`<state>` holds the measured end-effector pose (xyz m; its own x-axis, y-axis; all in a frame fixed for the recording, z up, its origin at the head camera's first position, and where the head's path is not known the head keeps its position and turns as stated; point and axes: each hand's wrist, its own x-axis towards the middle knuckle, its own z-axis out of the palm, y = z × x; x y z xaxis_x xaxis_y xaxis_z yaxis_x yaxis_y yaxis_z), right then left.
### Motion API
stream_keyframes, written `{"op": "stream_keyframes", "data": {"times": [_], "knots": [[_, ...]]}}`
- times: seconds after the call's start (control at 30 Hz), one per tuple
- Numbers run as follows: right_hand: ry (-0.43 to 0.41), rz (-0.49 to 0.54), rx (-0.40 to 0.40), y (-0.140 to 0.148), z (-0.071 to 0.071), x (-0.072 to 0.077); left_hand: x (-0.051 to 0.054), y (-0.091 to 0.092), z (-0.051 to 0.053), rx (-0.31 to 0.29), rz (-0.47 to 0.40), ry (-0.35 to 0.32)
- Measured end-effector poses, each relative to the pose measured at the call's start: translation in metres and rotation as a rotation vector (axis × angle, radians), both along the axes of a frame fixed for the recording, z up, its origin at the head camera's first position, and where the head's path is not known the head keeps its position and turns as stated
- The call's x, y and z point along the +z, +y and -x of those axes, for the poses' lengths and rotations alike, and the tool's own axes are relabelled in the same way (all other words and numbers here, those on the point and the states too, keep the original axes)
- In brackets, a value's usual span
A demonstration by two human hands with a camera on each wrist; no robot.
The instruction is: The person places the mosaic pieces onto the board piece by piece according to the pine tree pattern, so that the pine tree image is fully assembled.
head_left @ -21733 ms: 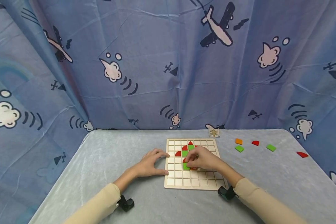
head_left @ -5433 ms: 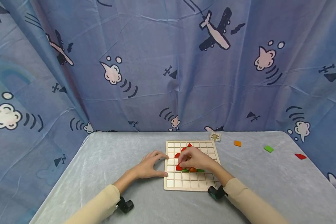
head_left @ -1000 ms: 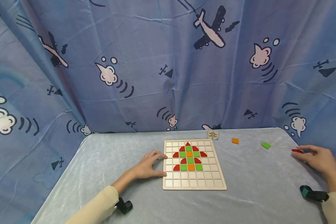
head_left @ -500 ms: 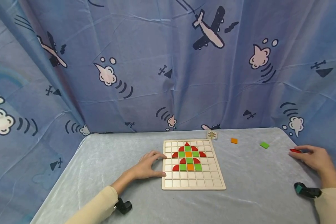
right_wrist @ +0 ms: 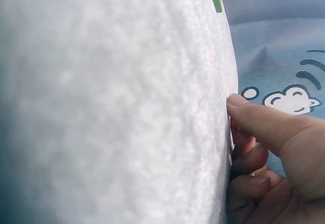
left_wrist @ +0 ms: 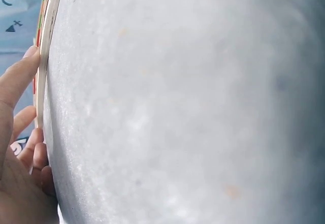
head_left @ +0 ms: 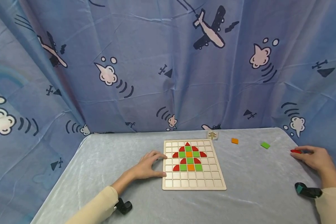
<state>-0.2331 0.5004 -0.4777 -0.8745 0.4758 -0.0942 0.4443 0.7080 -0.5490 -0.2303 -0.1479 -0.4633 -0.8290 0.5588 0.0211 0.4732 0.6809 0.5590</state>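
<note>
In the head view my left hand [head_left: 146,166] rests at the left edge of a square wooden grid board [head_left: 194,184], thumb and fingertips touching it. The left wrist view shows the fingers [left_wrist: 20,76] along the board's side. Red, green and orange tiles lie in the grid as a stepped tree shape with a red triangle [head_left: 188,144] on top. Its lowest row has a red quarter-circle tile [head_left: 176,168] at the left end. Far right, my right hand [head_left: 317,158] pinches another red quarter-circle tile [head_left: 295,151] between thumb and fingers, at the table.
An orange square tile [head_left: 234,141] and a green square tile [head_left: 265,145] lie loose on the grey cloth [head_left: 249,174], between board and right hand. Behind the board lies a small pattern card [head_left: 212,134]. A blue printed curtain [head_left: 145,77] hangs along the back.
Since the oldest frame, red, green and orange tiles have been added to the board and fewer lie loose. My right hand has gone from the board to the far-right red tile; my left hand stayed.
</note>
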Motion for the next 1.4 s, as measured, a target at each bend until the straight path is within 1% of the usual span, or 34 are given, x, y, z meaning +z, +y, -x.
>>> {"op": "stream_keyframes", "data": {"times": [0.17,0.4,0.53,0.63,0.9,1.2,1.4], "knots": [[0.011,-0.004,0.034,0.006,0.000,-0.004,0.001,0.000,-0.001,0.001,-0.005,0.005],[-0.042,-0.030,0.108,-0.001,-0.005,0.009,0.001,0.000,-0.001,-0.001,-0.004,0.008],[-0.031,-0.080,0.172,0.001,-0.007,0.011,0.001,0.001,-0.001,-0.006,-0.003,0.006],[-0.029,-0.090,0.200,0.003,-0.006,0.011,0.001,0.001,-0.001,-0.008,-0.005,0.004],[-0.024,-0.089,0.222,0.008,-0.005,0.008,0.000,0.000,-0.001,0.001,-0.014,0.009],[0.010,-0.088,0.274,0.005,-0.008,0.012,0.001,0.000,-0.001,0.000,-0.013,0.013],[0.017,-0.097,0.281,0.005,-0.009,0.012,0.001,0.001,-0.001,-0.008,-0.013,0.017]]}}
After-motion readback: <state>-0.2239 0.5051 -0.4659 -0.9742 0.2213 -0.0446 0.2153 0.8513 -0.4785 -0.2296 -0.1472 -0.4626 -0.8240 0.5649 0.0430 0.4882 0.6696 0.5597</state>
